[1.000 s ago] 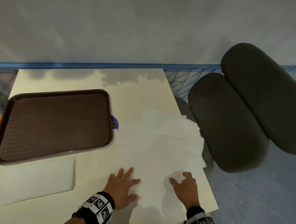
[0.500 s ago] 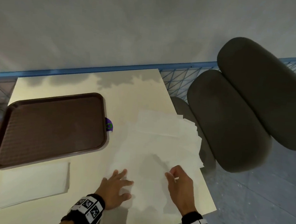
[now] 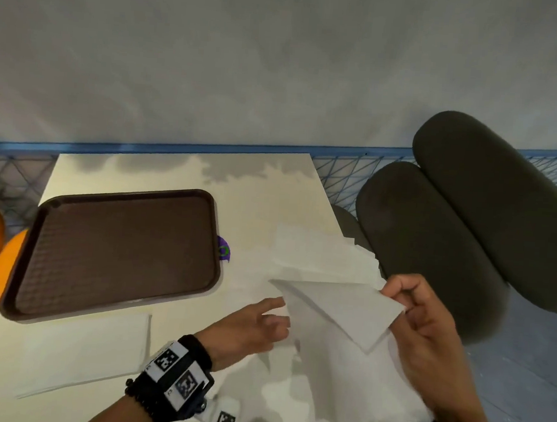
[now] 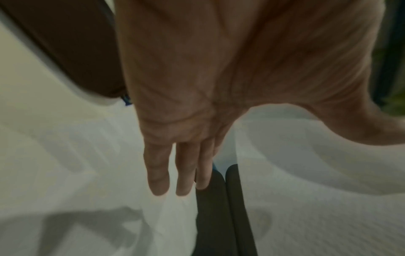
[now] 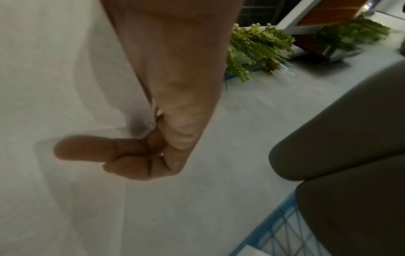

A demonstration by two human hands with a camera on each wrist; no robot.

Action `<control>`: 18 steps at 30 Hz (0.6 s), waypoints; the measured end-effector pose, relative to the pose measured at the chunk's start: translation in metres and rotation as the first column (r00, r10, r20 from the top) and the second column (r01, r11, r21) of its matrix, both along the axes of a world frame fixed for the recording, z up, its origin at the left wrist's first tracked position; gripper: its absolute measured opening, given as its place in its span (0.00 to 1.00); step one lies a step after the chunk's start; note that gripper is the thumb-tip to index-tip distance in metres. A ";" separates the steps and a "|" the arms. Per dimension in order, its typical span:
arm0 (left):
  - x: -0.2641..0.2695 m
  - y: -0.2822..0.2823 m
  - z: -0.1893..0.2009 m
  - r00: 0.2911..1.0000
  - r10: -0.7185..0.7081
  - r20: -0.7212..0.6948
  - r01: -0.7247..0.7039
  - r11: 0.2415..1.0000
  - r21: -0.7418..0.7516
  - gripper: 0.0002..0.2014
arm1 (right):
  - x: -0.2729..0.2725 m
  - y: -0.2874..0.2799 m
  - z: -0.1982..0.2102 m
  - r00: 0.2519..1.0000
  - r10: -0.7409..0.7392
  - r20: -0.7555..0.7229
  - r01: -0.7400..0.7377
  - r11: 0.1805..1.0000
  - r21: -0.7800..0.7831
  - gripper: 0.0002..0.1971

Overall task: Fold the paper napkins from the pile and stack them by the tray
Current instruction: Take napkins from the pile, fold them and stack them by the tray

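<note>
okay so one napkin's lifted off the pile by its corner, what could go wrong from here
1. The right hand pinches the lifted napkin only at one corner, so thin paper may tear or fold crooked.
2. The left hand is open, barely at its edge, so the sheet may swing.
3. The loose pile overhangs the table's right edge; dragging could slide sheets off.

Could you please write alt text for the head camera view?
The right hand pinches a corner of a paper napkin lifted over the loose napkin pile, while the open left hand reaches toward it. A brown tray lies left, folded napkins before it.
</note>
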State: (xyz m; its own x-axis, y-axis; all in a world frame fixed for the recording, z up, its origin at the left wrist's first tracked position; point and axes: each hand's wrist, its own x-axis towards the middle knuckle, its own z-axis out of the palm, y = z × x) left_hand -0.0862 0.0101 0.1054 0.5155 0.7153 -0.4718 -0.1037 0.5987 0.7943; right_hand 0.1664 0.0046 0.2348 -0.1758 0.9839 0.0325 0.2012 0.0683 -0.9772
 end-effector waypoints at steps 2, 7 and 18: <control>0.000 -0.008 0.002 0.991 -0.004 0.135 0.011 0.999 -0.053 0.38 | -0.010 -0.004 0.008 0.994 -0.037 -0.107 0.031 0.998 -0.062 0.07; -0.009 -0.021 0.030 0.951 0.225 0.210 -0.234 0.972 0.021 0.18 | -0.016 -0.004 0.005 0.983 -0.130 -0.133 0.106 0.979 -0.173 0.04; -0.117 -0.044 0.104 0.910 0.411 -0.056 -0.359 0.849 0.388 0.11 | -0.067 0.001 -0.029 0.979 0.096 -0.177 -0.148 0.940 -0.306 0.14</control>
State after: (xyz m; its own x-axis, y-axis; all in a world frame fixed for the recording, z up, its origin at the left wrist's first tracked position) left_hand -0.2033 -0.0344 0.2095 0.1143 0.9760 -0.1852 -0.1445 0.2007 0.9689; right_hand 0.0995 0.0057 0.2057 -0.3132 0.9190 -0.2396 0.0526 -0.2351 -0.9705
